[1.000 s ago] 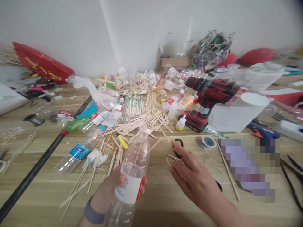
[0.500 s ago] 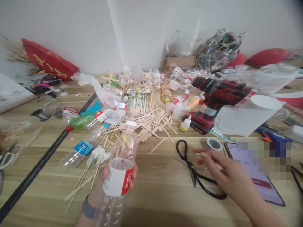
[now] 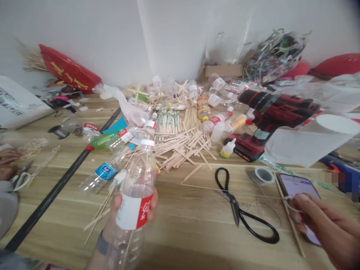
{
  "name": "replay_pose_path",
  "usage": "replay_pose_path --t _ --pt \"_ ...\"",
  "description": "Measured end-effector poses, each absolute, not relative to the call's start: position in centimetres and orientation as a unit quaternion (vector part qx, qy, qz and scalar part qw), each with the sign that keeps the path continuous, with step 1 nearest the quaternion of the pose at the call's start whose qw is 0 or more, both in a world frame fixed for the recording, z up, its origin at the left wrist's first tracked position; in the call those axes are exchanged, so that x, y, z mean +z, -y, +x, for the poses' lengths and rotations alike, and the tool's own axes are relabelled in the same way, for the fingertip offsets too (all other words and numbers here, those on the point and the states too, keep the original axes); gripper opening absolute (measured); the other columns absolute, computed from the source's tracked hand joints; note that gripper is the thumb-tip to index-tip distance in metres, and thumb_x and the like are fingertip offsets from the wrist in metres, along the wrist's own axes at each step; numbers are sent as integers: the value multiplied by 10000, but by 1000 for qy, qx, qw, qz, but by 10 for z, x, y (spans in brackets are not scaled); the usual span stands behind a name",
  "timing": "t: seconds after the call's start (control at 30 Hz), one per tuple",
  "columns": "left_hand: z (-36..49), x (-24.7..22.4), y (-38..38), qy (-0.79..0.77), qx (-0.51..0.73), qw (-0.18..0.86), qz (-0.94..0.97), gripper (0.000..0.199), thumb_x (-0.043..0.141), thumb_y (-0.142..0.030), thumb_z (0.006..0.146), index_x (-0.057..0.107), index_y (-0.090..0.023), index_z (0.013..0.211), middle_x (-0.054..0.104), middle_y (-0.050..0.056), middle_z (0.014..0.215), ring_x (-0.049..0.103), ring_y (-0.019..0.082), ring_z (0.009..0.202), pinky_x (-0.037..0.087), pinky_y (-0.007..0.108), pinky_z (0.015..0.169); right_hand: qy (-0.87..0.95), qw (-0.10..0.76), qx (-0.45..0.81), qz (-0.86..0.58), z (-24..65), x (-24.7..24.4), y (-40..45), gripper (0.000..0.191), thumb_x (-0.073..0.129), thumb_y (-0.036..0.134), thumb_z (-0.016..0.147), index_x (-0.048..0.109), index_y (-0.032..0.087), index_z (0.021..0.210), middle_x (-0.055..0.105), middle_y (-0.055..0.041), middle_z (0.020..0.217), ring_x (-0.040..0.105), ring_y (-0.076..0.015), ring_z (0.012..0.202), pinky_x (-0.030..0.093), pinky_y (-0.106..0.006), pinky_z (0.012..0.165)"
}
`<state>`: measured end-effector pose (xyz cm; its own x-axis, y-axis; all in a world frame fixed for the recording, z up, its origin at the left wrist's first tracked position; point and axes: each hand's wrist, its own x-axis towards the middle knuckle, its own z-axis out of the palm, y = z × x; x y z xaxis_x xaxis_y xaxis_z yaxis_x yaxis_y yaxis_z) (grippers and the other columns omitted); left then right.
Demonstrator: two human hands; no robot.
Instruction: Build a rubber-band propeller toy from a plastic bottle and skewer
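Note:
My left hand (image 3: 116, 210) grips a clear plastic bottle (image 3: 132, 212) with a white cap and a red-and-white label, held upright over the table. A thin string (image 3: 197, 186) stretches from beside the bottle across to my right hand (image 3: 323, 221). Its fingers are pinched on the string, and a small white loop shows at the fingertips. Between my hands lie black-handled scissors (image 3: 234, 206), partly open, with the string passing above them. A spool (image 3: 263, 176) stands near my right hand. Below that hand are a phone (image 3: 299, 185) and a thin wooden stick (image 3: 292, 221).
Craft sticks (image 3: 180, 150) and several bottles lie in the middle. A red cordless drill (image 3: 261, 123) stands behind a small glue bottle (image 3: 227, 149). At left are a long black pole (image 3: 56, 198) and another person's hand (image 3: 8, 159).
My right hand has moved right, away from the scissors, and the string is now drawn out across the table. The bottle stays in my left hand. The view has shifted slightly.

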<state>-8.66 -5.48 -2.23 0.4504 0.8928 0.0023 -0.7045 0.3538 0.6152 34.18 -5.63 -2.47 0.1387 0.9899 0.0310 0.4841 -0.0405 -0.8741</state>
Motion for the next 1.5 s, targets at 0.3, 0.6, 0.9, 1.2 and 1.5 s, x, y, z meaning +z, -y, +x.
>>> replay_pose_path --t 0.3,0.6,0.9,1.2,1.5 --pt "-54 -16 46 -132 441 835 302 809 794 -565 640 553 -184 1312 709 77 851 687 170 624 502 218 536 582 347 469 -567 224 -2 60 512 447 652 900 529 232 619 562 -1 532 492 -148 482 391 -285 511" --pt "-45 -12 50 -158 501 810 262 679 765 -570 679 643 -139 1189 713 85 875 674 162 671 507 218 599 772 229 246 -539 193 -31 54 245 428 368 944 589 217 837 676 -66 767 620 -198 564 432 -309 527" --pt "-18 -8 39 -306 637 674 215 540 799 -499 673 685 -172 1087 742 62 899 695 250 845 540 336 770 646 262 490 -523 177 -27 80 317 467 447 914 640 186 964 623 -29 688 563 -164 556 429 -264 500" --pt "-3 -17 39 -333 704 602 177 529 835 -463 652 685 -193 1080 764 50 962 707 209 891 537 306 859 407 285 736 -460 171 -44 98 406 768 542 699 554 203 759 462 75 607 420 -89 522 381 -203 496" --pt "-2 -21 41 -330 697 610 179 565 831 -481 654 662 -208 1118 758 47 983 715 224 897 526 336 883 473 243 682 -503 172 -46 97 600 529 776 759 546 183 671 478 47 558 417 -93 484 323 -235 502"
